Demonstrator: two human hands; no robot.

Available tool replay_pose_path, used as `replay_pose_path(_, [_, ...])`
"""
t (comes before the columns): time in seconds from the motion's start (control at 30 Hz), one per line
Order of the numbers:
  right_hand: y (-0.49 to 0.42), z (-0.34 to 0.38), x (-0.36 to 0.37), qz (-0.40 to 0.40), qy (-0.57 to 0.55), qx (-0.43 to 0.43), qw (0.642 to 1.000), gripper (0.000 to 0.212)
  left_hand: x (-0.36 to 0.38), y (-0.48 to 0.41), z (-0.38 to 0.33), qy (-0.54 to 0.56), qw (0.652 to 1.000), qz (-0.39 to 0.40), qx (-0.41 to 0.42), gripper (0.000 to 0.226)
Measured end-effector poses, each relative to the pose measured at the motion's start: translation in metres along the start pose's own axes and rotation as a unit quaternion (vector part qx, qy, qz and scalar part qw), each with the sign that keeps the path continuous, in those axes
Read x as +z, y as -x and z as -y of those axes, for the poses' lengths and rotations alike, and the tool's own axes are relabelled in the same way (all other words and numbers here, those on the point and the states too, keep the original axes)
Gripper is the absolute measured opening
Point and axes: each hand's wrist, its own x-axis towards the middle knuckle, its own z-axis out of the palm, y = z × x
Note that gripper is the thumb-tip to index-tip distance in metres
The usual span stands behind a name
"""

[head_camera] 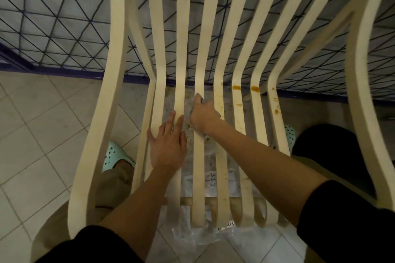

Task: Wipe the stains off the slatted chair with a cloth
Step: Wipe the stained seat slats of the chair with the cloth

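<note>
My left hand (pixel 167 147) flat on slatted chair (pixel 115 28) | my right hand (pixel 203 115) clenched round cloth (pixel 205 102) | stains (pixel 236 87) rightward near seat's back edge, along front-to-back slats (pixel 199 177); right hand nearer.

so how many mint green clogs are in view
2. The left mint green perforated clog shows through the left side of the cream slatted chair; the right mint green perforated clog peeks past its right slats, mostly hidden.
</note>
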Motion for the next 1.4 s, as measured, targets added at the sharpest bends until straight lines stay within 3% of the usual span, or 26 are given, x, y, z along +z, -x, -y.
replay_pose_path(0.43, [0.099, -0.002, 0.047, -0.001, 0.07, -0.041, 0.997, 0.054, -0.003, 0.009, -0.005, -0.033, 0.999, 0.03, 0.007, 0.055])
replay_pose_path(0.67, [0.15, -0.007, 0.079, 0.016, -0.018, -0.002, 1.0, 0.045, 0.004, 0.073, -0.002, 0.019, 0.998, 0.032, 0.057, 0.061])
replay_pose_path(0.8, [0.177, -0.009, 0.091, 0.03, -0.021, -0.018, 0.999, 0.05, 0.003, 0.094, -0.001, 0.049, 0.995, 0.059, 0.06, 0.069])
replay_pose_path(0.93, [0.202, -0.014, 0.104, 0.03, -0.044, -0.031, 0.998, 0.044, 0.005, 0.114, 0.0, 0.088, 0.993, 0.059, 0.046, 0.063])
replay_pose_path(1.07, [0.224, -0.021, 0.113, 0.073, -0.071, -0.026, 0.994, 0.057, -0.005, 0.134, -0.005, 0.092, 0.993, 0.065, 0.038, 0.059])
replay_pose_path(1.17, [0.238, -0.03, 0.107, 0.129, -0.141, -0.032, 0.981, 0.091, -0.014, 0.141, -0.009, 0.083, 0.995, 0.053, 0.029, 0.057])
replay_pose_path(1.2, [0.241, -0.034, 0.103, 0.135, -0.166, -0.044, 0.976, 0.085, -0.016, 0.141, -0.009, 0.079, 0.995, 0.053, 0.029, 0.059])
replay_pose_path(1.3, [0.257, -0.049, 0.088, 0.084, -0.235, -0.086, 0.964, 0.023, -0.017, 0.139, -0.008, 0.049, 0.996, 0.062, 0.036, 0.061])
replay_pose_path(1.4, [0.266, -0.068, 0.082, 0.004, -0.278, -0.112, 0.954, 0.017, -0.021, 0.141, -0.016, 0.021, 0.997, 0.068, 0.036, 0.06])
